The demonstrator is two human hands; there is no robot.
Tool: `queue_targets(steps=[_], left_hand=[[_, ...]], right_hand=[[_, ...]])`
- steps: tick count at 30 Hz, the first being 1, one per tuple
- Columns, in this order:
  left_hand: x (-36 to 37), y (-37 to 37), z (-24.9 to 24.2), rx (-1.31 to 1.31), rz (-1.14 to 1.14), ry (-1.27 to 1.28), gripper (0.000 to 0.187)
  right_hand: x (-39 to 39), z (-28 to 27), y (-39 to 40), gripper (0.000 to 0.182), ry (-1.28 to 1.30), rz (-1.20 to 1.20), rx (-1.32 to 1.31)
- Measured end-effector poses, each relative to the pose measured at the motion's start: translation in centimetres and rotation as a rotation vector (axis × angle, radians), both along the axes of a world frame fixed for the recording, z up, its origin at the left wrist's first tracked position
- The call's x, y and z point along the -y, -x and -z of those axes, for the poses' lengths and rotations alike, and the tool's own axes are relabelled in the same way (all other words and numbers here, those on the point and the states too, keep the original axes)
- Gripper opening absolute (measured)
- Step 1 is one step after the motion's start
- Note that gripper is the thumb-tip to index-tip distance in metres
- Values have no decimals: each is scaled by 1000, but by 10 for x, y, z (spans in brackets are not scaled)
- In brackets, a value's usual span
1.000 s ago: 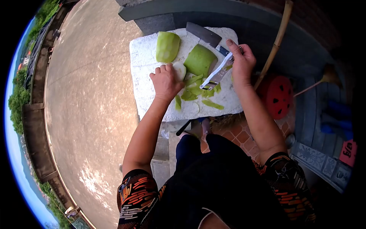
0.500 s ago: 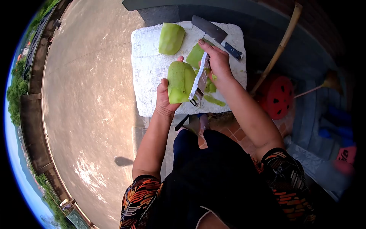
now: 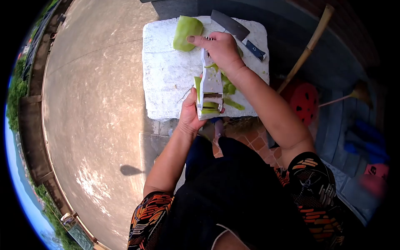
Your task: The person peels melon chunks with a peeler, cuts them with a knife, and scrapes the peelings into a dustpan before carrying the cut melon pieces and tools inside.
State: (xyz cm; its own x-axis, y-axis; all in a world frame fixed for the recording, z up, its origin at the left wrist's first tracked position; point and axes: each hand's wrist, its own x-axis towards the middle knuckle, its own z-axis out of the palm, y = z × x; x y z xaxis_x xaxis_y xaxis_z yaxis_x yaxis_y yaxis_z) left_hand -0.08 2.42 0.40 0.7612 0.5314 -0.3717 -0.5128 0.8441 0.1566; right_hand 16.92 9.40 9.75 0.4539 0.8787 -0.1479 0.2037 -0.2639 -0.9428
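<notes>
My left hand is closed around a green gourd piece, mostly hidden behind a white peeler. That peeler has a wide flat body with holes and a blade slot at its lower end, which lies over the gourd. My right hand grips the peeler's upper end, thumb pointing left. Green peelings lie just right of the peeler on a white, worn slab. A second, pale green peeled chunk sits at the slab's far side, close to my right thumb.
A cleaver with a dark handle lies at the slab's far right. Beyond the right edge are a bamboo pole and a red perforated plastic item. Sunlit concrete stretches to the left.
The peeler has swung from beside the gourd piece to lie flat over it, its holed face turned up. My right hand has moved up and left; the gourd is now largely covered.
</notes>
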Motion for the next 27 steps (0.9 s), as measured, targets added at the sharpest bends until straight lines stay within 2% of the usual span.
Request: queue_targets(steps=[4,7,8,11,12,14,18,21,24,27], left_hand=[[5,-2,-11,73,16,-50,57],[10,1,1,129,35,-79,57],[11,1,4,150,-2,10,58],[13,0,16,118,-35,-44,58],[14,-1,9,51,-19,-45,57],[15,0,18,94,-3,21,56],[16,-2,4,133,3,103,55],[18,-6,15,45,-93,123,56],[20,-5,12,-30,-45,37,57],[21,-5,6,6,-22,31,59]], right_hand=[[-4,-19,17,53,-9,-108,218],[-1,-20,23,53,89,-174,238],[-1,-17,24,54,77,-168,246],[1,-3,24,56,74,-167,255],[2,-1,25,56,91,-180,247],[2,4,27,56,103,-205,217],[4,-11,29,55,69,-231,184],[3,-18,29,56,52,-222,243],[-1,-16,23,54,50,-182,289],[-2,-9,21,53,90,-192,274]])
